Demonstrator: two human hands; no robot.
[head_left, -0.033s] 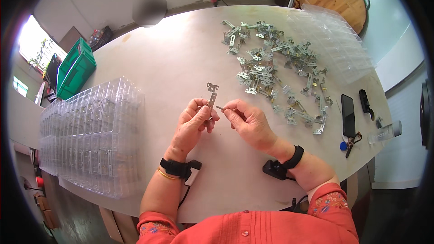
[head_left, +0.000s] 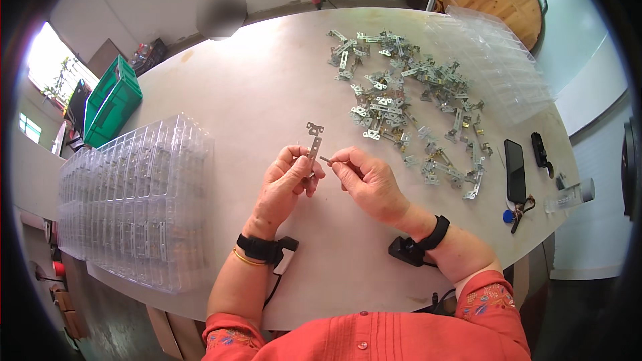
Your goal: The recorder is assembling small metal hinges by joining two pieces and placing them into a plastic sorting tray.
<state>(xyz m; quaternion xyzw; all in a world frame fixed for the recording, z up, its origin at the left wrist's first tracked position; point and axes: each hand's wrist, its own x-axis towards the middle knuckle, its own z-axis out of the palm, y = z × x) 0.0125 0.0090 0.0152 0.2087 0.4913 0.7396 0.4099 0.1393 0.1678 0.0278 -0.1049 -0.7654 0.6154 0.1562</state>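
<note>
Over the middle of the table my left hand [head_left: 286, 184] is closed round the lower end of a flat metal bracket [head_left: 314, 142]. The bracket stands nearly upright, with holes along its strip and a wider, notched plate at the top. Just to its right, my right hand [head_left: 366, 180] pinches a small thin metal pin [head_left: 326, 160] between thumb and fingers. The pin points at the bracket with a small gap between them. My fingers hide the bracket's lower end and part of the pin.
A loose heap of metal brackets [head_left: 381, 103] spreads over the right side. Clear plastic trays [head_left: 180, 194] holding metal parts are stacked at left; more clear trays [head_left: 495, 60] lie far right. A phone [head_left: 515, 170], a clear bottle [head_left: 572, 195] and a green crate [head_left: 114, 107] sit around.
</note>
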